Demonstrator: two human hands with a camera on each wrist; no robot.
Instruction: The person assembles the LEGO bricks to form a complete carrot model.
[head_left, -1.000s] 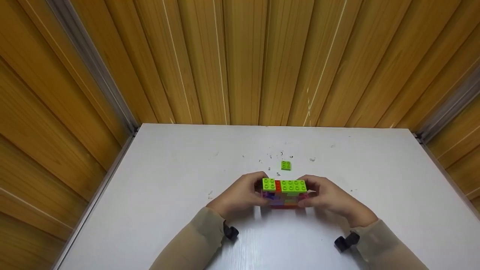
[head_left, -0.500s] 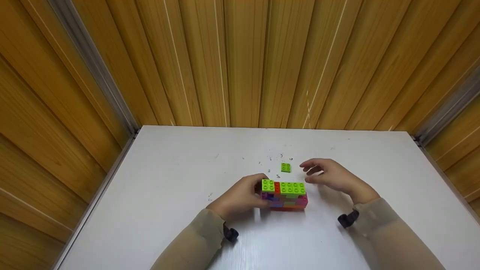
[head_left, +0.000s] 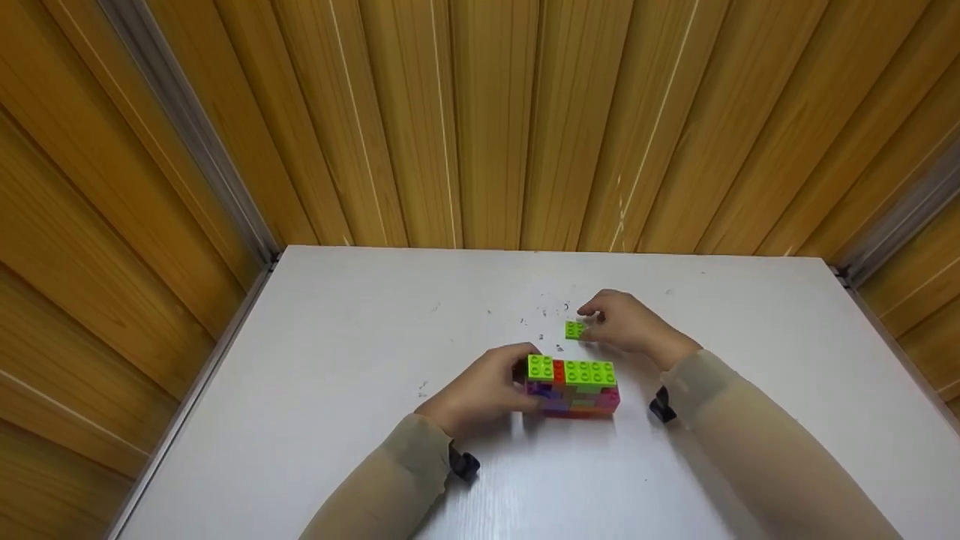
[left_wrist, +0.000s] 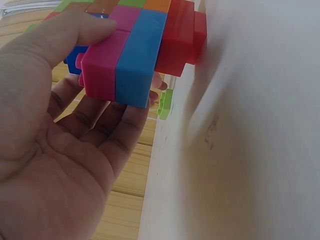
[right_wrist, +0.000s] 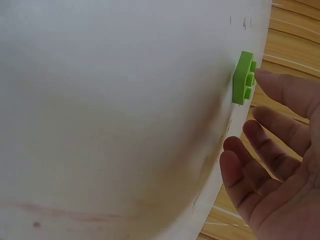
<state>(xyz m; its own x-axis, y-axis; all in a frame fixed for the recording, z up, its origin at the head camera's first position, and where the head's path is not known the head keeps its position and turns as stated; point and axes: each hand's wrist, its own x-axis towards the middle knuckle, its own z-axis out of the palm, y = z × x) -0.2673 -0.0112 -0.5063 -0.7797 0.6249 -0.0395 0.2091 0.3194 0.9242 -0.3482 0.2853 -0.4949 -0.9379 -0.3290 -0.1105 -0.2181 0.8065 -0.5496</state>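
Observation:
A multicoloured block assembly (head_left: 577,388) with lime green bricks on top stands on the white table (head_left: 337,360). My left hand (head_left: 504,382) grips its left end; in the left wrist view the thumb (left_wrist: 75,30) lies on one face of the assembly (left_wrist: 135,50) and the fingers curl round the other. A small lime green plate (head_left: 574,330) lies flat just beyond it. My right hand (head_left: 600,324) is at that plate's right side. In the right wrist view its fingers (right_wrist: 280,90) are spread and nearly straight, one fingertip at the plate (right_wrist: 243,77).
Wood-panelled walls (head_left: 487,120) close in the table at the back and on both sides. Small dark marks (head_left: 551,311) speckle the table near the plate. A black strap clip sits at each wrist (head_left: 463,465).
My right hand has let go of the assembly's right end and moved forward to the small green plate. The left hand has kept its grip on the assembly.

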